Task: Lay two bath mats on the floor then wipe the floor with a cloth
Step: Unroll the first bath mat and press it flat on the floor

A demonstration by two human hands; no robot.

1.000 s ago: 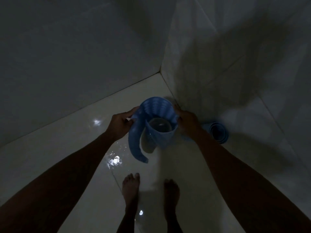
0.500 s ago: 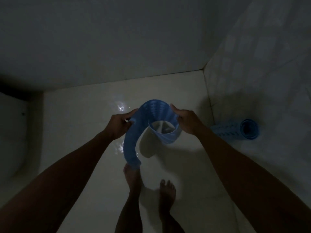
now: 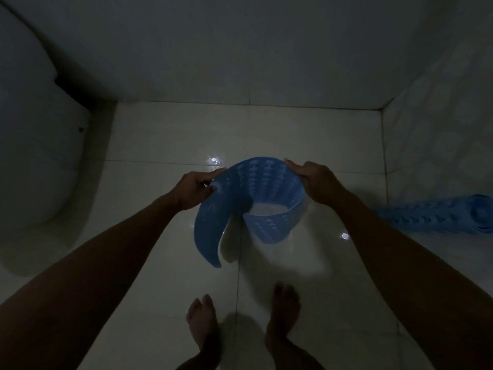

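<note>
I hold a blue, perforated bath mat [image 3: 256,182] in the air above the pale tiled floor [image 3: 165,134]. It is half uncurled: its top arches between my hands, one end hangs down to the left, the other still curls into a loop. My left hand [image 3: 193,189] grips the mat's left edge and my right hand [image 3: 316,184] grips its right edge. A second blue bath mat [image 3: 437,216] lies rolled up on the floor at the right, against the wall. No cloth is in view.
A white toilet [image 3: 34,145] fills the left side. Tiled walls close the space at the back [image 3: 240,49] and on the right [image 3: 440,124]. My bare feet [image 3: 202,319] stand near the bottom centre. The floor shows wet glints; the room is dim.
My view has swung left, bringing the toilet into sight. The held mat has unrolled further and my hands have moved apart. The rolled mat now sits farther right.
</note>
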